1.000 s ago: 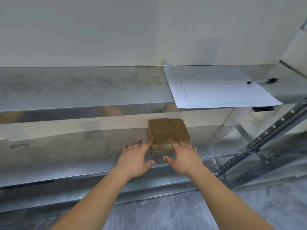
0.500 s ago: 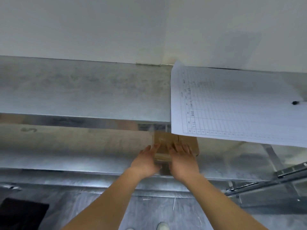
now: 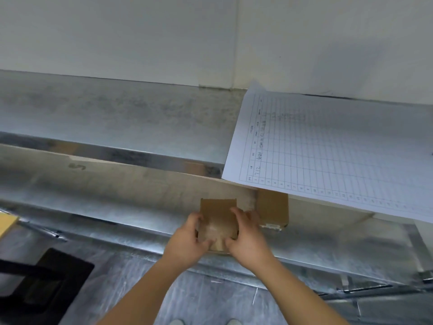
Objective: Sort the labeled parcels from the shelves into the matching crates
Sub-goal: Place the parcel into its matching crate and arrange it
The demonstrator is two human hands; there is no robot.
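Note:
A small brown cardboard parcel [image 3: 218, 219] with clear tape on its top is at the front edge of the lower metal shelf [image 3: 117, 216]. My left hand [image 3: 187, 242] grips its left side and my right hand [image 3: 246, 240] grips its right side, fingers curled over the top. A second brown parcel [image 3: 273, 211] with a white label on its front stands just to the right, further back on the same shelf, partly under the paper.
A white gridded log sheet [image 3: 328, 160] overhangs the upper metal shelf [image 3: 117, 118]. A black crate [image 3: 44, 285] sits on the floor at lower left. A tan board edge [image 3: 7, 225] shows at far left. Shelf frame rails [image 3: 375, 287] run at lower right.
Both hands went from reaching for the parcels to gripping the left parcel, which has come forward and apart from the right one. My head moved closer and looks further down.

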